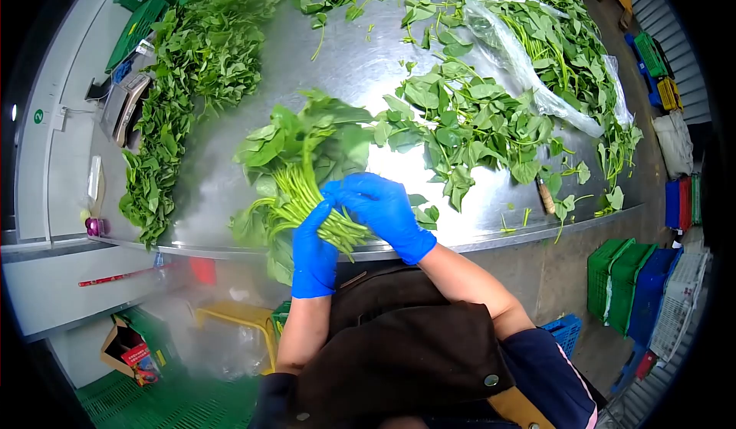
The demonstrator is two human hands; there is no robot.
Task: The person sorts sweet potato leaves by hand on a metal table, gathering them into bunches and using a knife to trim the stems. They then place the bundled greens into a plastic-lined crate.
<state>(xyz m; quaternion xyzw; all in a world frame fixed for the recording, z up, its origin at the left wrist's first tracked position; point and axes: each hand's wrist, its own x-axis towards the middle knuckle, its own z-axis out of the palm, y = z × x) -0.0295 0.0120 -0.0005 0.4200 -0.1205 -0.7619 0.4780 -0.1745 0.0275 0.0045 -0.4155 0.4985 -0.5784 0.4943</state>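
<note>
Over the near edge of the steel table, my left hand (314, 251), in a blue glove, is wrapped round a bunch of leafy greens (295, 195). The leaves point up and left, and the cut stems end at the lower right. My right hand (383, 208), also gloved in blue, is at the bunch's right side with its fingers bent and pressed together against the stems. What its fingertips pinch is hidden. Loose greens (475, 122) lie on the table just right of my hands.
A long pile of greens (222, 46) lines the table's left side. Clear plastic (529, 76) lies across greens at the right. A wooden-handled tool (546, 197) rests near the front edge of the table (491, 239). Crates (632, 283) stand on the floor at right.
</note>
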